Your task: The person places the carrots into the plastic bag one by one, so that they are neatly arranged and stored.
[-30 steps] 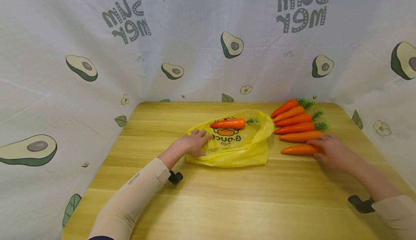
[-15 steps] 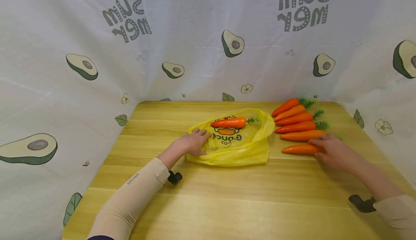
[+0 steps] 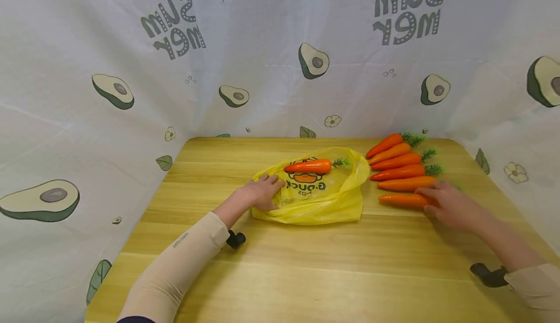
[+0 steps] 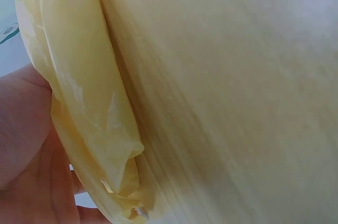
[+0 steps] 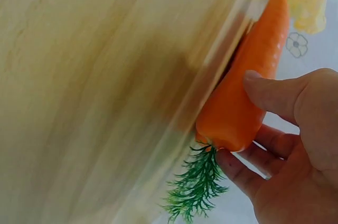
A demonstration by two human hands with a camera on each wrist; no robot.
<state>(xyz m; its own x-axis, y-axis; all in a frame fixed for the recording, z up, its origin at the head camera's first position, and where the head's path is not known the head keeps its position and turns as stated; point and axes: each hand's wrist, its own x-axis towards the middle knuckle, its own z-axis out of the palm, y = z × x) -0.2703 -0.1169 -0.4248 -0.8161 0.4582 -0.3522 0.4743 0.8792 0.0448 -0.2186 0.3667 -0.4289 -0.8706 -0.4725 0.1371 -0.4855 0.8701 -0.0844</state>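
Observation:
My right hand (image 3: 452, 206) grips a toy carrot (image 3: 400, 200) by its thick end, thumb on one side and fingers on the other. That carrot, nearest to me in a row, points left, and its green top (image 5: 195, 184) shows only in the right wrist view. On a yellow plastic bag (image 3: 323, 208) with a duck print rests my left hand (image 3: 264, 194), fingers spread over its left edge. The bag lies flat and crumpled on the table. Another carrot (image 3: 309, 166) lies across the bag, its green tuft to the right.
Several more toy carrots (image 3: 398, 172) lie fanned out at the table's back right, beside the bag. The wooden table (image 3: 306, 274) ends at the back against a white curtain (image 3: 262, 16) printed with avocados. Each wrist bears a black camera mount (image 3: 236, 239).

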